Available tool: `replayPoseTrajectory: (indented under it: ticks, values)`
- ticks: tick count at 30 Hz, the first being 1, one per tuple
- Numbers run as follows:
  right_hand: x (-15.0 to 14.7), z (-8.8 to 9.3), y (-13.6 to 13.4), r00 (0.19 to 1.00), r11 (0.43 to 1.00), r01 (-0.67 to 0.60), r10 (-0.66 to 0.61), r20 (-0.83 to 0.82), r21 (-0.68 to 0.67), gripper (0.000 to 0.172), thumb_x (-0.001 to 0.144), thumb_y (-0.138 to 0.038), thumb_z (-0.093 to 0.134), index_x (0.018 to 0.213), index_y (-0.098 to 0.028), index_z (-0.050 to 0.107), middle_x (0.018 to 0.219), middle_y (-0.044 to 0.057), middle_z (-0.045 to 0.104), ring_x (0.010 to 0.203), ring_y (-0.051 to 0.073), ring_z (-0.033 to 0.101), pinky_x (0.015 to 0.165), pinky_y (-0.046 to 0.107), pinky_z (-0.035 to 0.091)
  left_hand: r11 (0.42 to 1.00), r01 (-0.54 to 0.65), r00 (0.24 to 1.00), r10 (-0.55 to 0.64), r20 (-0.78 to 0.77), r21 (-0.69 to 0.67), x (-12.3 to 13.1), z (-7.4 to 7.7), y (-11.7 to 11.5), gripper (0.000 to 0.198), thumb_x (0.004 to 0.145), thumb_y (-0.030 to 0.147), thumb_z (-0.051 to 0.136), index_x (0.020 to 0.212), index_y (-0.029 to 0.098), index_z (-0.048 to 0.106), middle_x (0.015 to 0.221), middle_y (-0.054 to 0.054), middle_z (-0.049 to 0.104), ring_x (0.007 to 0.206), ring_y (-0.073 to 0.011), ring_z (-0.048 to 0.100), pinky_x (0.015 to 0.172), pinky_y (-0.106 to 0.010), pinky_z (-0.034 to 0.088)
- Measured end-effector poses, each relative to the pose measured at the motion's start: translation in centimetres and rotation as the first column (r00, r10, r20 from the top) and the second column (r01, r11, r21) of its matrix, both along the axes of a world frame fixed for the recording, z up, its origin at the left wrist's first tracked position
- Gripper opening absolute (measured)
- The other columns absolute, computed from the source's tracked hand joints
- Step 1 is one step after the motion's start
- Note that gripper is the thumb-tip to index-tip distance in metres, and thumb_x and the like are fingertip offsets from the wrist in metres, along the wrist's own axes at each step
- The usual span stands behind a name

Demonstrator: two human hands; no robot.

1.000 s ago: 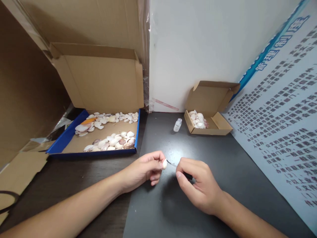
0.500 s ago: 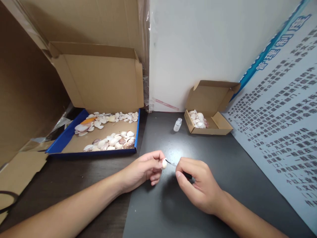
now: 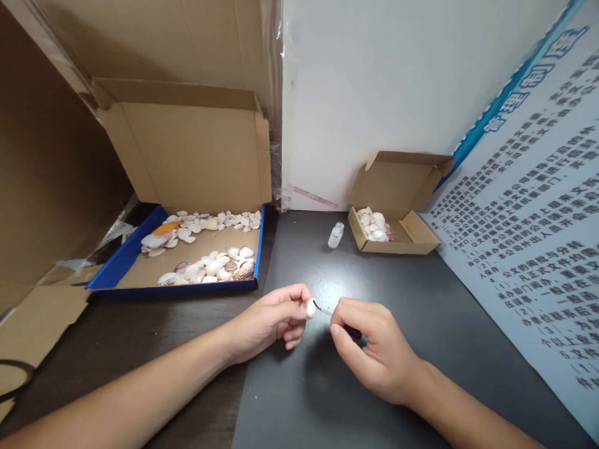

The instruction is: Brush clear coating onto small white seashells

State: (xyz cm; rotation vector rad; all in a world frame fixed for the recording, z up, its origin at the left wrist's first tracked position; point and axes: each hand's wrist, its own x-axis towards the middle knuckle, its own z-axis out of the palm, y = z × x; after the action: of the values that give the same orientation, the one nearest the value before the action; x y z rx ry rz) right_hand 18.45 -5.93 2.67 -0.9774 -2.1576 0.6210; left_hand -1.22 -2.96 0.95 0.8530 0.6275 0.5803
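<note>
1. Left hand pinches a white shell above the counter, well in from its back edge.
2. Right hand, fingers curled closed, grips a brush, tip at the shell.

Bare forearms, slim bare wrists, bare fingers

A blue open box sits on the wood-grained left of the dark tabletop. On its smooth grey right stand a small bottle and brown carton

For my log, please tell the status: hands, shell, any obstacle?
Left hand pinching white shell. Right hand holding brush at shell. Nothing visibly in the way.
</note>
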Motion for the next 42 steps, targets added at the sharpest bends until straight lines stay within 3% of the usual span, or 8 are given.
replayPoseTrajectory:
  ticks: [8,15,20,25,30,34,39,42]
  values:
    - [0.10,-0.22,-0.11,0.996,0.997,-0.074,0.075,-0.041,0.031,0.020,0.083,-0.012,0.045,0.065,-0.020,0.040,0.057,-0.004,0.041,0.051,0.010,0.038,0.052,0.024,0.028,1.000,0.009,1.000,-0.009,-0.006,-0.002,-0.05,-0.18,0.05,0.010,0.080,0.018,0.058,0.080,0.018,0.047,0.060,0.006,0.038,0.049,-0.0065,0.036,0.049,-0.020,0.033]
    - [0.11,-0.13,0.08,0.998,0.998,0.058,-0.058,-0.007,0.008,0.023,0.085,-0.013,0.044,0.064,-0.020,0.039,0.057,-0.004,0.042,0.051,0.010,0.038,0.051,0.024,0.029,1.000,0.011,1.000,-0.011,0.007,0.004,-0.08,-0.11,0.02,0.010,0.081,0.018,0.057,0.079,0.018,0.048,0.064,0.005,0.040,0.050,-0.0061,0.036,0.049,-0.020,0.033]
    - [0.09,-0.15,-0.06,0.999,0.999,-0.037,0.038,-0.025,0.027,0.022,0.084,-0.012,0.044,0.064,-0.020,0.039,0.057,-0.004,0.041,0.051,0.010,0.037,0.051,0.024,0.029,1.000,0.008,1.000,-0.008,-0.003,-0.005,-0.06,-0.11,0.02,0.010,0.080,0.018,0.058,0.081,0.018,0.047,0.061,0.006,0.039,0.049,-0.0064,0.036,0.050,-0.021,0.033]
    - [0.18,-0.13,-0.12,0.998,0.998,0.062,-0.062,0.005,0.011,0.023,0.086,-0.013,0.044,0.064,-0.020,0.040,0.058,-0.004,0.042,0.051,0.010,0.038,0.051,0.024,0.029,1.000,0.007,1.000,-0.007,0.008,0.005,-0.04,-0.10,-0.02,0.012,0.080,0.019,0.059,0.078,0.018,0.047,0.063,0.006,0.039,0.049,-0.0059,0.035,0.049,-0.020,0.032]
    - [0.09,-0.08,-0.05,1.000,0.999,-0.020,0.021,-0.012,0.025,0.023,0.085,-0.013,0.044,0.064,-0.020,0.039,0.057,-0.004,0.041,0.051,0.010,0.037,0.051,0.024,0.029,1.000,-0.001,1.000,0.001,-0.010,0.001,0.01,0.00,-0.11,0.012,0.080,0.019,0.060,0.079,0.019,0.047,0.060,0.007,0.037,0.049,-0.0063,0.035,0.049,-0.020,0.032]
    - [0.09,-0.08,0.00,0.999,0.999,0.048,-0.048,-0.007,0.020,0.023,0.085,-0.013,0.045,0.064,-0.020,0.039,0.057,-0.004,0.041,0.051,0.010,0.038,0.051,0.024,0.029,1.000,-0.010,1.000,0.010,-0.015,0.005,0.07,0.10,-0.09,0.013,0.079,0.019,0.061,0.078,0.019,0.048,0.061,0.006,0.039,0.049,-0.0060,0.035,0.049,-0.020,0.033]
    - [0.13,0.04,-0.13,0.997,0.995,-0.037,0.043,-0.069,0.093,0.022,0.083,-0.011,0.045,0.064,-0.020,0.040,0.056,-0.004,0.041,0.050,0.010,0.037,0.051,0.024,0.029,1.000,-0.023,1.000,0.023,-0.018,0.007,0.16,0.26,-0.14,0.015,0.076,0.018,0.062,0.076,0.019,0.048,0.058,0.007,0.038,0.049,-0.0062,0.035,0.048,-0.019,0.033]
    - [0.11,0.12,-0.18,0.999,0.998,0.005,-0.003,-0.036,0.063,0.023,0.083,-0.012,0.045,0.063,-0.020,0.039,0.056,-0.004,0.041,0.049,0.010,0.037,0.050,0.024,0.028,0.999,-0.029,0.999,0.029,-0.025,0.012,0.15,0.31,-0.17,0.015,0.076,0.019,0.063,0.075,0.019,0.048,0.059,0.007,0.039,0.049,-0.0064,0.035,0.048,-0.020,0.034]
